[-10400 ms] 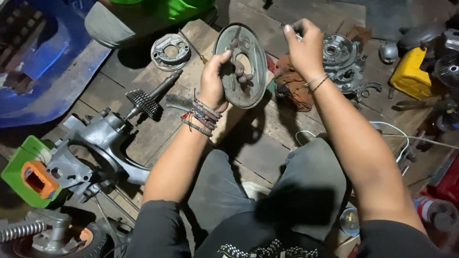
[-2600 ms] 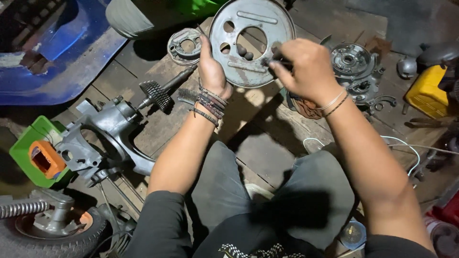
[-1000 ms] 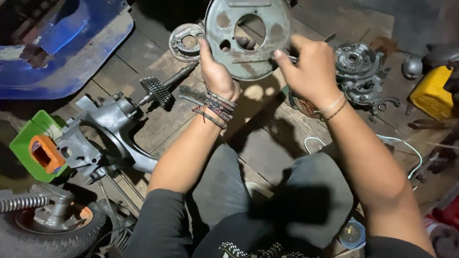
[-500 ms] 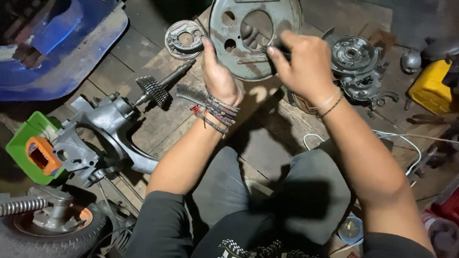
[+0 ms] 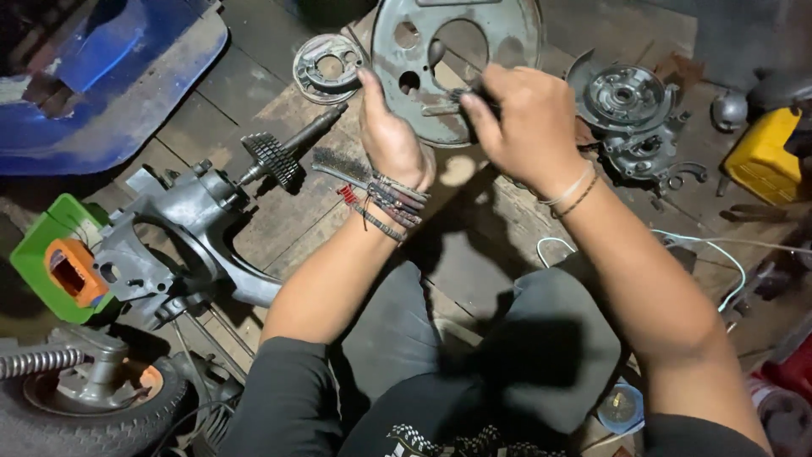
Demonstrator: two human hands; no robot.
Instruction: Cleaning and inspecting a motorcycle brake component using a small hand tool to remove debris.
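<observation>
A person seated on a plank floor (image 5: 474,254) holds a round grey metal backing plate (image 5: 507,34) upright at the top centre of the frame, its flat face turned toward the camera. The plate's face looks dull and blotched, so by the look of it the cleaning is only partly done, with much of the surface left to go over. A blue body panel (image 5: 110,76) fills the upper left; a grey engine casing (image 5: 182,241) with a toothed shaft lies at centre left, and a tyre (image 5: 101,423) sits at lower left. A finned hub assembly (image 5: 630,110) rests at upper right, a smaller brake ring (image 5: 326,66) at upper centre left, a wire brush (image 5: 342,167) just beside the left wrist. The left hand (image 5: 389,135) is closed on the plate's left rim. The right hand (image 5: 520,114) is curled tight around a small dark tool pressed to the plate's face; the tool is mostly hidden by fingers and cannot be identified. The plate's top edge is cut off by the frame.
</observation>
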